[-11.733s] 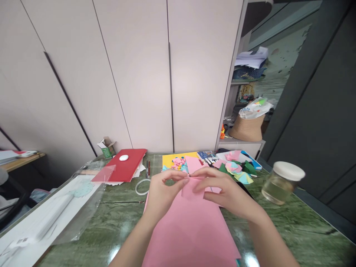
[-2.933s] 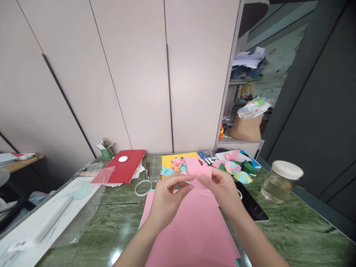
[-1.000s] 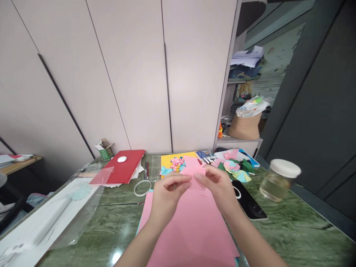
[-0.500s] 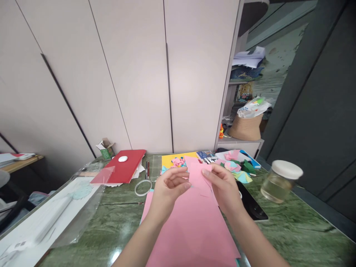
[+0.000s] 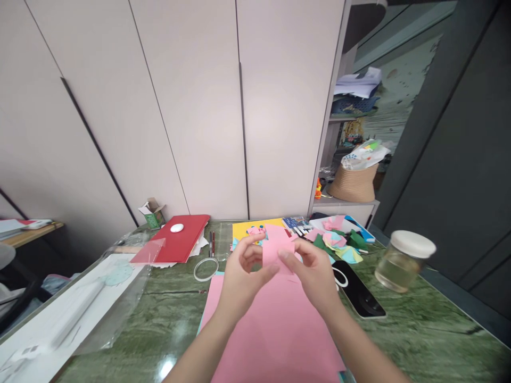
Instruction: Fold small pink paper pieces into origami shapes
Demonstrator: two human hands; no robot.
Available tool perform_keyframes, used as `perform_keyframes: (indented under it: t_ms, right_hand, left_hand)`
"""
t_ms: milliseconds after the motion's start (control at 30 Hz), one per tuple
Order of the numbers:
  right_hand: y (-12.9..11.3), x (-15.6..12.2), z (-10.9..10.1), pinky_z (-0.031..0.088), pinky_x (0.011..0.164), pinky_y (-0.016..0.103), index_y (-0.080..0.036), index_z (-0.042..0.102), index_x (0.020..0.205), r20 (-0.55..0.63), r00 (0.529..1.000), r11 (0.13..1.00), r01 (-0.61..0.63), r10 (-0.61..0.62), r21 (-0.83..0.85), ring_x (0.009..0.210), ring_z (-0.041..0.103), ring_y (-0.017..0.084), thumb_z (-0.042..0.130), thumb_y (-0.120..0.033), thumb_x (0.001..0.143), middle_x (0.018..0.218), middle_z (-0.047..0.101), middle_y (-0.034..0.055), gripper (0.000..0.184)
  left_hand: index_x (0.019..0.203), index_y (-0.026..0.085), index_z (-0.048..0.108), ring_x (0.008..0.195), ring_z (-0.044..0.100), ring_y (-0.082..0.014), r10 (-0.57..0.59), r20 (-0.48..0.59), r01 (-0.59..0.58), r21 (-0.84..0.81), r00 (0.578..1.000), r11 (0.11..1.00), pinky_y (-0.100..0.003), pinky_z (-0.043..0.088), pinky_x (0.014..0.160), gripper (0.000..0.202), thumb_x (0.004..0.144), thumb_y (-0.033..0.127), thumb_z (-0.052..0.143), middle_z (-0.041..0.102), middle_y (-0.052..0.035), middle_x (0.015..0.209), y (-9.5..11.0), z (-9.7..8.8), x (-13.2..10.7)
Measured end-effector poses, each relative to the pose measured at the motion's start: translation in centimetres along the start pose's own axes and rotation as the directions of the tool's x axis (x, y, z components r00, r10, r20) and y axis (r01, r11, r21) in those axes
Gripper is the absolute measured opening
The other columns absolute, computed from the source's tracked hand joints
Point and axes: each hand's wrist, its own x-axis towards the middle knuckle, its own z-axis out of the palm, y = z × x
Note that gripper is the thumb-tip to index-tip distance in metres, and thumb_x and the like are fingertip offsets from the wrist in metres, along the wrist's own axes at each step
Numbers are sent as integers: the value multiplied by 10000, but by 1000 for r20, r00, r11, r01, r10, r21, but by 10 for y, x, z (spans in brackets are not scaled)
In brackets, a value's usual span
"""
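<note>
A small pink piece of paper (image 5: 274,254) is held up between my two hands, above a large pink sheet (image 5: 275,330) on the table. My left hand (image 5: 243,271) grips its left side, thumb at the lower edge and fingers curled behind. On the other side, my right hand (image 5: 315,268) pinches it with the thumb pressed flat on its front. The fingertips behind the paper are hidden. Just beyond my hands lie another pink piece (image 5: 275,232) and a yellow sheet (image 5: 243,230) with small folded paper bits (image 5: 254,231) on it.
Right of the sheet lie a phone (image 5: 363,292), a white ring (image 5: 340,277) and coloured paper scraps (image 5: 339,239). A lidded jar (image 5: 404,266) stands farther right. To the left are a tape roll (image 5: 205,269), two pens (image 5: 212,243), a red folder (image 5: 183,234) and a plastic sleeve (image 5: 120,308).
My right hand has moved left and its thumb now reaches farther across the paper. The raised piece looks smaller, apparently folded over, and my left thumb now touches it.
</note>
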Motion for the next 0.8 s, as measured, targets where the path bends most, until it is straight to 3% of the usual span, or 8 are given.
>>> perform_keyframes:
  t_ms: [67,167,400,800]
  right_hand:
    - [-1,-2,3,319,591,265,-189,521,615,10,1000,999,14,-14,-40,636,433,144,583,-311,802,630,500,-18,231]
    - [-2,-3,4,317,585,259,-193,484,585,22,1000,998,17,-16,-55,617,418,135,586,-298,794,597,457,-33,255]
    - [-1,-2,1,297,560,249,-187,434,559,82,996,993,-30,21,112,575,370,113,581,-299,814,569,409,-48,315]
    - [5,1,-7,333,603,257,-185,566,631,33,998,958,-55,48,280,620,421,118,670,-283,768,620,500,-35,198]
  left_hand:
    - [1026,184,562,703,598,-148,-10,-50,13,74,999,997,-277,461,710,409,660,214,742,621,16,674,0,2,0]
    - [976,182,571,705,616,-156,-19,-31,21,50,999,999,-285,471,703,333,690,251,726,640,7,679,0,3,-1]
    - [949,165,578,706,620,-161,-21,21,23,-71,1000,997,-292,480,698,330,675,238,744,661,-12,714,-3,2,0]
    - [915,153,595,661,608,-147,-28,65,32,-66,997,997,-291,478,681,270,697,230,734,655,-8,693,-1,3,0]
